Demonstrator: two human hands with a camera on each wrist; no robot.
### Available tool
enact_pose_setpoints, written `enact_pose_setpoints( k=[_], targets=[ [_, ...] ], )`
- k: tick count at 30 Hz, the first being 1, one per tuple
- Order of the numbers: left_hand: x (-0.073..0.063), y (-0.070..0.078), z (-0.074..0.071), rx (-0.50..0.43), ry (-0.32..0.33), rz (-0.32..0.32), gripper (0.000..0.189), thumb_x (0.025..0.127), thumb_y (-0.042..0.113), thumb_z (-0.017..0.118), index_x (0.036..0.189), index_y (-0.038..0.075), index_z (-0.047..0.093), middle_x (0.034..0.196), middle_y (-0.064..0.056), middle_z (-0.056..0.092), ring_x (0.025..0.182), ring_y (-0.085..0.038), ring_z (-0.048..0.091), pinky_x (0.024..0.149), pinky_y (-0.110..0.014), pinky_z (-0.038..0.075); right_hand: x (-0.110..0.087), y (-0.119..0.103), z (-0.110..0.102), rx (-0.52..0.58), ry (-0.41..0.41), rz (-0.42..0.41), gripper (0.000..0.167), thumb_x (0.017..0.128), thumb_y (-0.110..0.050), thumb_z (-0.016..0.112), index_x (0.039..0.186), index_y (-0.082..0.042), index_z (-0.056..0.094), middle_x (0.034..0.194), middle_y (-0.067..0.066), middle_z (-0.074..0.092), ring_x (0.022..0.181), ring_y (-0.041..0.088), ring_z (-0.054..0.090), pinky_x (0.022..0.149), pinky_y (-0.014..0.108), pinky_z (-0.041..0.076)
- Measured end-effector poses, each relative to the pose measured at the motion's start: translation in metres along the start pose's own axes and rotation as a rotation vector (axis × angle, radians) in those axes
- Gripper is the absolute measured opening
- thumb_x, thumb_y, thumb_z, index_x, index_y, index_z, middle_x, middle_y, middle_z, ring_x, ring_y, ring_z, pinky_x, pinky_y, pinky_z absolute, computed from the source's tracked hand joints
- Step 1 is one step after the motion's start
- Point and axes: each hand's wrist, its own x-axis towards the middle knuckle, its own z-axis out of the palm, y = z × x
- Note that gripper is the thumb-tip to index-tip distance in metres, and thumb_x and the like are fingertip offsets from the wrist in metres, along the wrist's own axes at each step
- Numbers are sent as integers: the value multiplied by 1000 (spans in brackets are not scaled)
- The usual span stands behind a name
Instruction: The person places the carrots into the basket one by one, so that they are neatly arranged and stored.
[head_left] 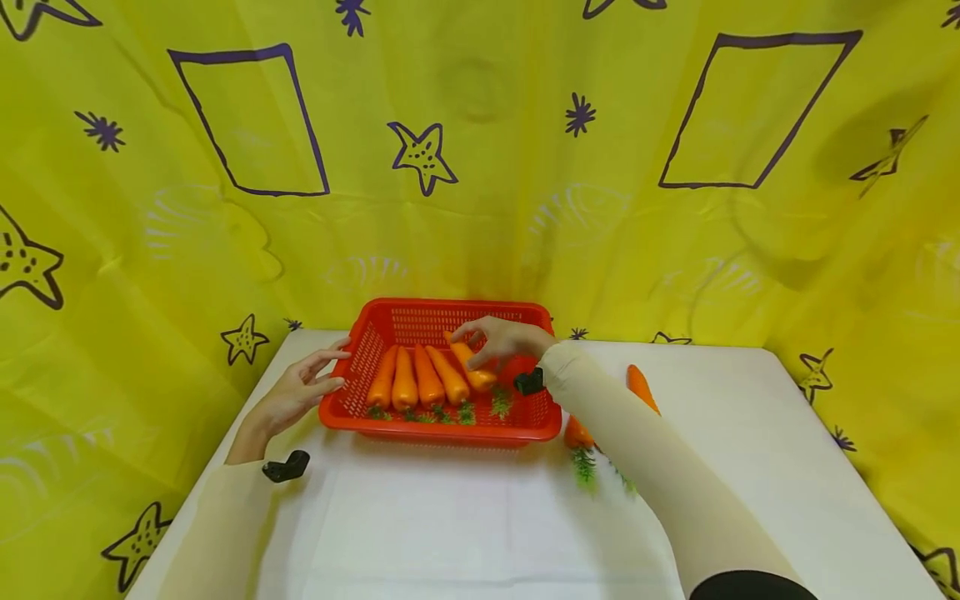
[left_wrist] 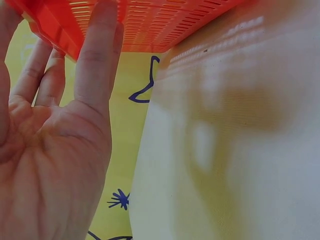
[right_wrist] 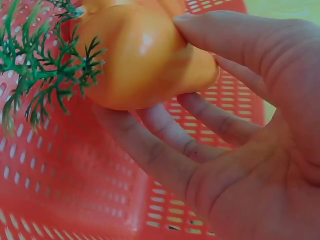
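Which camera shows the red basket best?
The head view: the red basket shows nearly whole. The left wrist view catches only part of its outside; the right wrist view, part of its inside behind a carrot.

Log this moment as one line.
right hand: holds carrot in red basket | left hand: at basket's left rim | basket: four other carrots | table: more carrots, partly behind right sleeve

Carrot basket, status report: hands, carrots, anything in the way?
Right hand pinching a carrot inside the red basket. Left hand at its left edge. Four more carrots inside. Right sleeve partly hides carrots on the table.
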Motion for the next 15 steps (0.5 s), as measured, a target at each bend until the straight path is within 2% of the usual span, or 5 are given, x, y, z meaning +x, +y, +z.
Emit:
enact_pose_setpoints(
  k=[3, 7, 10, 15],
  targets=[
    [0, 2, 1, 10, 8, -13, 44, 102, -3, 59, 143, -8, 46, 172, -7, 15, 156, -41, 8, 102, -27, 51, 8, 2, 4, -21, -1, 26, 62, 95, -10, 75, 152, -15, 51, 155, 19, 41, 113, 27, 62, 73, 38, 62],
    [0, 5, 0, 38, 17, -35, 45, 101, -3, 60, 144, -6, 47, 171, -9, 17, 147, -35, 35, 100, -30, 54, 15, 4, 7, -29, 3, 54, 61, 94, -9, 75, 150, -16, 53, 150, 23, 46, 111, 30, 63, 73, 36, 61],
    [0, 8, 1, 59, 11, -42, 46, 101, -2, 61, 144, -7, 46, 171, -11, 17, 136, -28, 49, 99, -34, 55, 19, 7, 6, -32, 10, 62, 60, 94, -8, 75, 150, -16, 54, 147, 24, 49, 115, 30, 61, 76, 35, 60],
    [0, 15, 3, 69, 1, -45, 48, 101, -1, 62, 145, -9, 45, 171, -14, 15, 132, -21, 54, 98, -34, 55, 25, 10, 7, -68, 12, 77, 59, 93, -8, 76, 148, -16, 56, 147, 21, 51, 125, 31, 56, 89, 35, 57]
  ],
)
